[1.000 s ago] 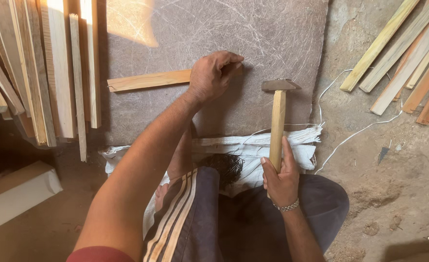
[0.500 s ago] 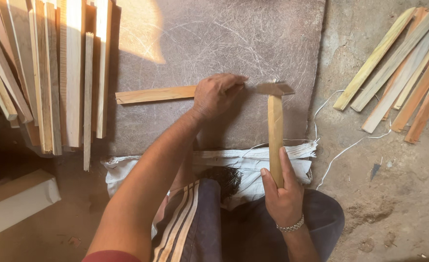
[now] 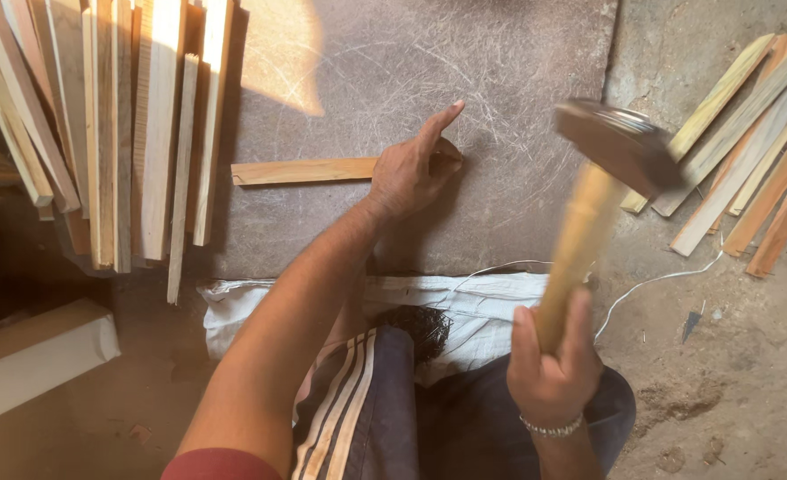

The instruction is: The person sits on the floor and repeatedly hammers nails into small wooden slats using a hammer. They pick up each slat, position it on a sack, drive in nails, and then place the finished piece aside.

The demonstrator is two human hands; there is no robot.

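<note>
While the left hand (image 3: 409, 173) pins a wooden strip (image 3: 305, 171), the right hand (image 3: 549, 364) grips a hammer (image 3: 602, 182).

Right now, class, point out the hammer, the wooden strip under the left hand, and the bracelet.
hammer (image 3: 620, 142), head view, dark metal head.
wooden strip (image 3: 305, 171), head view, bare middle of its length.
bracelet (image 3: 551, 429), head view, right wrist.
</note>
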